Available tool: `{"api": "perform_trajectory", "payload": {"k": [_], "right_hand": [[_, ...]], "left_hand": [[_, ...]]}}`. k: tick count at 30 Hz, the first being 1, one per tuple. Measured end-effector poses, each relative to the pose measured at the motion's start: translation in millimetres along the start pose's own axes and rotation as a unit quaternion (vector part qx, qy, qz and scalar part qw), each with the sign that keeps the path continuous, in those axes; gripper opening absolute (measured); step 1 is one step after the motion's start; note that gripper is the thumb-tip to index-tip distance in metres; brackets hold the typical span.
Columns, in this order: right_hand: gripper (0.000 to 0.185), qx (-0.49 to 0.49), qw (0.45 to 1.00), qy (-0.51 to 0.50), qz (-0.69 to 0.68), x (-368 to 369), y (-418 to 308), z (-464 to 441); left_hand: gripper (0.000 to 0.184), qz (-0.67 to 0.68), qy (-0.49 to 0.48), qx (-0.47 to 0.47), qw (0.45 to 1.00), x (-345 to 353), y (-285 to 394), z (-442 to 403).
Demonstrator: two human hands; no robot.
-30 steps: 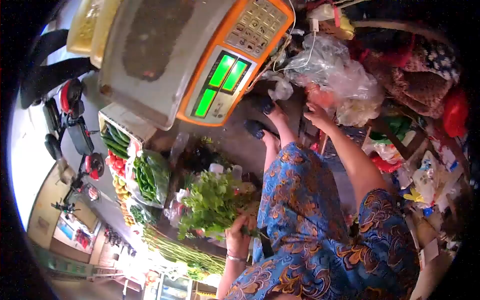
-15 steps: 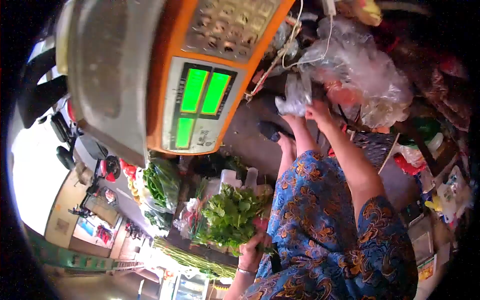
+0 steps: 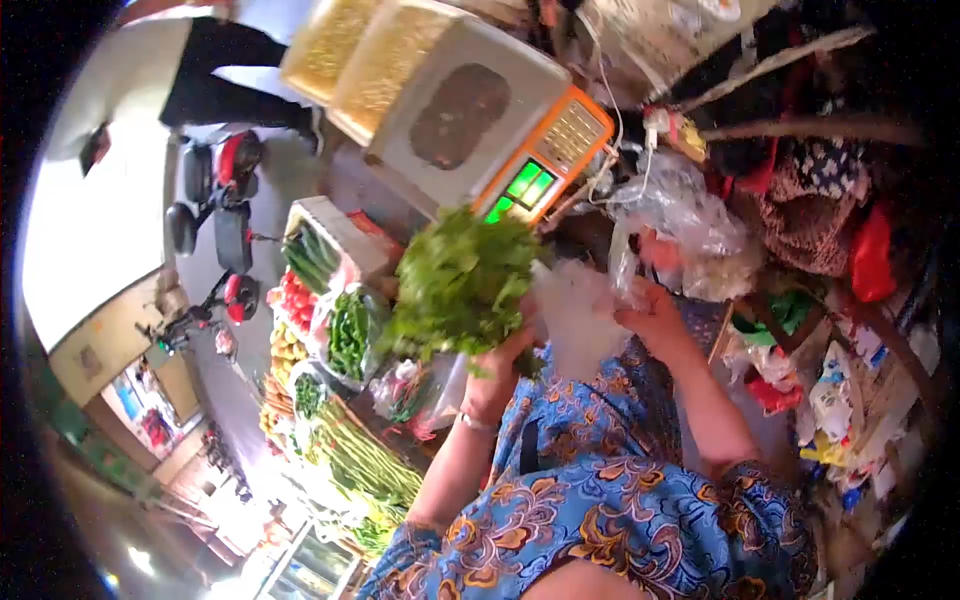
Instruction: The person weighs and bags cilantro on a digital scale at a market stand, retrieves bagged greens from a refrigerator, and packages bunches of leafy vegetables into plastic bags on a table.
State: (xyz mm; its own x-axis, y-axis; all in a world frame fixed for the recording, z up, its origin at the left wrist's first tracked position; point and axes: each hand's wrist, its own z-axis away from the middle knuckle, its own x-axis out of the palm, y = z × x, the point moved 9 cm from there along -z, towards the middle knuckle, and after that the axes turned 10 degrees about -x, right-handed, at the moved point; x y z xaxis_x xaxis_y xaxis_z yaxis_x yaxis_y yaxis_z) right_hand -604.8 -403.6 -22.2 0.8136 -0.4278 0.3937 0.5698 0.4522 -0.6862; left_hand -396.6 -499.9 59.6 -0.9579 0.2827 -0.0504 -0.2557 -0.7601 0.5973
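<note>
Market-stall clutter fills the background — heaped colourful vegetables (image 3: 348, 335) at left, an orange-edged grey digital scale (image 3: 515, 140) at upper centre. From my remote seat, I see the left hand (image 3: 497, 362) gripping a leafy bunch of green herbs (image 3: 465, 285), now lifted mid-frame, just below the scale. Half a second ago the right hand (image 3: 655, 315) was beside the crumpled clear plastic heap (image 3: 700, 225); now its fingers seem pinched on a blurred, translucent white plastic bag (image 3: 578, 320) — so bunch and bag are side by side.
</note>
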Motion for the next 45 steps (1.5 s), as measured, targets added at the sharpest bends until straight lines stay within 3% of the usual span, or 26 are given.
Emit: {"api": "perform_trajectory", "payload": {"k": [1,3,4,5,7,9,11,12,13,15,18,20,24,25,26,27,28,29,30,31,33,34,37,41,43,45], "right_hand": [[0.048,0.002,0.994,0.021,0.106,13,-17,9],[0.047,-0.084,0.990,-0.039,0.107,52,-56,17],[0.047,-0.159,0.982,-0.030,0.094,59,-73,19],[0.047,-0.228,0.970,-0.023,0.079,67,-91,26],[0.033,-0.240,0.960,0.034,0.143,78,-143,41],[0.021,-0.283,0.956,-0.048,0.060,73,-165,37],[0.018,-0.264,0.957,-0.095,0.071,84,-196,55],[0.017,-0.234,0.961,-0.126,0.077,100,-212,69],[0.010,-0.214,0.957,-0.068,0.182,106,-231,80],[0.008,-0.346,0.904,-0.046,0.248,110,-274,90],[0.020,-0.413,0.859,-0.127,0.275,176,-323,114],[0.025,-0.384,0.831,-0.210,0.345,237,-313,117],[0.027,-0.356,0.660,-0.337,0.569,313,-242,115],[0.027,-0.358,0.658,-0.338,0.570,313,-229,108],[0.025,-0.351,0.712,-0.335,0.507,308,-219,98],[0.024,-0.340,0.762,-0.331,0.442,305,-216,96],[0.018,-0.348,0.783,-0.226,0.463,294,-222,90],[0.018,-0.345,0.782,-0.229,0.466,295,-219,92],[0.014,-0.356,0.803,-0.191,0.437,289,-223,91],[0.010,-0.366,0.823,-0.154,0.406,285,-225,90],[0.006,-0.359,0.830,-0.171,0.391,296,-206,92],[0.008,-0.349,0.842,-0.187,0.367,303,-195,95],[0.011,-0.326,0.865,-0.237,0.300,307,-160,95],[0.012,-0.330,0.858,-0.242,0.311,306,-167,116],[0.010,-0.234,0.922,-0.235,0.198,296,-162,116],[0.015,-0.230,0.916,-0.251,0.213,280,-160,107]], "left_hand": [[0.013,0.011,-0.029,-0.026,0.999,4,7,6],[0.011,0.028,-0.060,-0.032,0.997,3,25,11],[0.011,-0.189,0.000,0.228,0.955,0,71,25],[0.011,-0.384,0.071,0.454,0.801,12,97,61],[0.015,-0.395,0.157,0.465,0.776,-24,114,87],[0.020,-0.169,0.131,0.277,0.937,-68,130,98],[0.026,-0.099,0.122,0.331,0.931,-96,144,127],[0.029,-0.238,0.154,0.356,0.890,-101,157,147],[0.033,-0.375,0.183,0.368,0.831,-102,164,160],[0.033,-0.317,0.181,0.382,0.849,-114,170,170],[0.031,-0.152,0.137,0.399,0.894,-122,180,183],[0.028,-0.084,0.092,0.368,0.922,-122,178,180],[0.027,0.002,0.033,0.313,0.949,-130,179,168],[0.027,-0.173,0.115,0.445,0.871,-133,188,179],[0.027,-0.337,0.191,0.549,0.741,-125,189,196],[0.027,-0.333,0.192,0.548,0.743,-134,186,200],[0.025,-0.252,0.192,0.441,0.840,-159,176,188],[0.025,-0.164,0.187,0.323,0.913,-178,159,174],[0.022,0.034,0.174,0.376,0.910,-195,156,174],[0.022,0.036,0.176,0.376,0.909,-197,153,177],[0.019,-0.136,0.131,0.396,0.898,-170,156,198],[0.015,-0.024,0.105,0.402,0.909,-154,162,206],[0.011,-0.084,0.042,0.436,0.895,-117,127,168],[0.010,-0.196,0.128,0.429,0.872,-111,123,186],[0.012,-0.196,0.092,0.377,0.901,-113,95,160],[0.013,-0.234,0.126,0.424,0.866,-113,97,169]]}}
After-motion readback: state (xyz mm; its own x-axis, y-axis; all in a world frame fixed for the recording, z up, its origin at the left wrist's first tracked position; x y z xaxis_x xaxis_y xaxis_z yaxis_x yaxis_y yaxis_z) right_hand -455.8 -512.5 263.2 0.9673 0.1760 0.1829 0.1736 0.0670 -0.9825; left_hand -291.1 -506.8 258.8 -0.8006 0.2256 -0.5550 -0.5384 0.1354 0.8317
